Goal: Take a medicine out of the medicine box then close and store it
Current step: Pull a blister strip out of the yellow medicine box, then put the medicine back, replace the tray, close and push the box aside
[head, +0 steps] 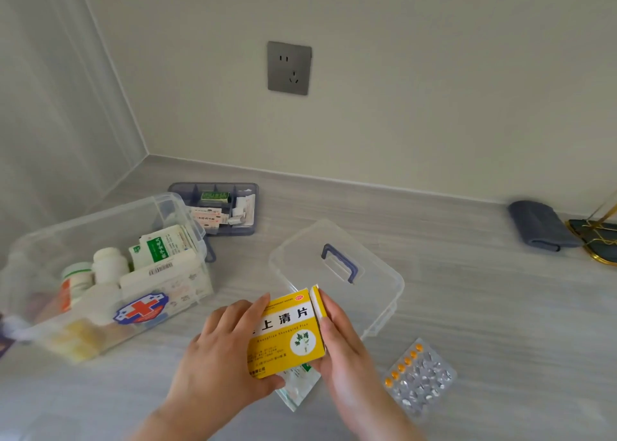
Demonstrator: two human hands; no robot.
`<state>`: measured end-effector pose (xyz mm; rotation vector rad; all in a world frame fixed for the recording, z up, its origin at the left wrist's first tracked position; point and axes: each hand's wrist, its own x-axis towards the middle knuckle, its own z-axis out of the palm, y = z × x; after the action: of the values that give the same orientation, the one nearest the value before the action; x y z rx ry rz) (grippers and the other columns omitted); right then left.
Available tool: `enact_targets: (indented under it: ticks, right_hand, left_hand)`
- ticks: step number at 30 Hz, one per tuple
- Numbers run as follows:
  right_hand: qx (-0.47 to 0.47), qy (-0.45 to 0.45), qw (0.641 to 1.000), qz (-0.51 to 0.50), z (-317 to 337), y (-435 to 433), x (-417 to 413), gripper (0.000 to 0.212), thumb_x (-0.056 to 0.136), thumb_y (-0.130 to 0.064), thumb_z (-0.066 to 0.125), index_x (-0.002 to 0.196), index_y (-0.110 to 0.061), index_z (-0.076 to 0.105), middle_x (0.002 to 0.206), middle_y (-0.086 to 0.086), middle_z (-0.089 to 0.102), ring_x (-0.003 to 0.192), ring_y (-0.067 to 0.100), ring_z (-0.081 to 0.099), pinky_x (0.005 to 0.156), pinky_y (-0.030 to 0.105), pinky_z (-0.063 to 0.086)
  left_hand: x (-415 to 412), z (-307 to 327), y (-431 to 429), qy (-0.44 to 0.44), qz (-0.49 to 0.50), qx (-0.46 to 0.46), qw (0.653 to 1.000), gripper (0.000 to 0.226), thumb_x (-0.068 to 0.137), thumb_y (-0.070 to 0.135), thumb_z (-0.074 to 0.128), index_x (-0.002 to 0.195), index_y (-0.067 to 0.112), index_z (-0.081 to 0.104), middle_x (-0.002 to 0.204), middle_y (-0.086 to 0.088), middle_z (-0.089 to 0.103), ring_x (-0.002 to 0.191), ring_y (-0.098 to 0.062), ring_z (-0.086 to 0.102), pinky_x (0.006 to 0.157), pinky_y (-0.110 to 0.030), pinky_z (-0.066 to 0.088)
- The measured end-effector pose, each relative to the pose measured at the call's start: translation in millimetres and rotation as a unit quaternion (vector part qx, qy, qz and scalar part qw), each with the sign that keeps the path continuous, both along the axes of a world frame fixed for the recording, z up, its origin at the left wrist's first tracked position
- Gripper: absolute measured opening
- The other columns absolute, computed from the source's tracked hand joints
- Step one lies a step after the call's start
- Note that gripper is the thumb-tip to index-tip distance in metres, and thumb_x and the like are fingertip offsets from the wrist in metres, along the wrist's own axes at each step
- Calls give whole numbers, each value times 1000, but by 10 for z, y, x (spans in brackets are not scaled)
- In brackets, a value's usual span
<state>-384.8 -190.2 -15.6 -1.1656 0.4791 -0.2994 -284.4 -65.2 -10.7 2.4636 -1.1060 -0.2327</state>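
Both hands, left hand and right hand, grip the yellow cardboard medicine carton at the worktop's front edge. 1 silver blister sheet is out; clear plastic medicine box is open, its lid off, nothing stored yet.

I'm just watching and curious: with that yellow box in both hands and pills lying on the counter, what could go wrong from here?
The blister sheet lies loose by the counter's near edge; the right hand might knock it off. The yellow box has its end flap open, so contents might slip out. The lid and the blue tray are out of the medicine box; one could be forgotten when closing.
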Motion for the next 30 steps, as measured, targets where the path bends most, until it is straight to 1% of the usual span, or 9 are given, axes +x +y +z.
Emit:
enact_targets:
  ticks: [7,10,13,15,17,21,23,25,30]
  right_hand:
    - [-52,19,997,45,20,136,95,28,83,-44,33,107,-47,47,122,-13,56,107,1,59,81,18,53]
    - [-83,26,994,66,58,139,108,36,75,-55,29,110,-57,33,132,-21,40,115,-8,47,83,8,47]
    - [-162,42,982,81,36,150,151,30,91,-39,29,109,-61,22,135,-23,31,112,-22,36,81,-6,36]
    - [-216,56,970,93,8,157,190,40,94,-27,33,109,-61,16,136,-17,32,114,-13,39,84,-4,35]
    - [-234,77,963,108,35,172,237,45,94,-25,35,109,-62,13,125,-16,43,103,-2,51,78,6,45]
    - [-153,98,979,88,59,224,357,41,94,-13,36,112,-49,31,88,-6,56,45,5,50,41,18,44]
    - [-91,81,991,63,45,246,411,38,94,-7,36,110,-41,38,87,0,57,35,8,46,35,20,42]
    - [-61,69,995,49,45,238,459,36,93,-6,36,108,-38,44,85,3,61,34,10,46,33,21,42]
    - [-81,55,993,69,110,213,636,35,93,-10,39,101,-42,50,67,-7,70,42,11,52,38,23,45]
  left_hand:
    - [32,49,107,-3,24,15,1000,105,54,59,68,139,37,11,136,14,35,127,-11,29,98,-30,38]
    - [41,77,121,-6,33,16,999,105,52,58,70,139,36,15,135,13,38,126,-13,33,98,-32,40]
    - [56,170,145,-50,4,41,998,108,27,58,79,125,22,50,108,4,64,99,-21,62,70,-37,57]
    - [63,190,153,-102,0,43,994,107,11,62,76,106,15,64,84,4,71,72,-20,69,48,-30,57]
    - [85,217,170,-106,3,44,993,106,7,63,74,101,14,67,80,5,71,67,-18,70,44,-28,55]
    - [128,285,255,-94,12,52,994,104,19,68,73,112,22,60,102,5,68,89,-18,68,59,-32,58]
    - [188,238,305,-45,24,-14,999,105,43,63,73,133,39,24,138,16,30,127,-12,38,96,-38,45]
    - [241,205,412,15,36,-58,998,100,59,58,69,119,53,-11,131,31,-9,134,-3,4,112,-30,21]
    - [492,219,656,77,71,-141,984,97,57,37,81,117,49,5,130,29,12,131,-5,20,108,-22,21]
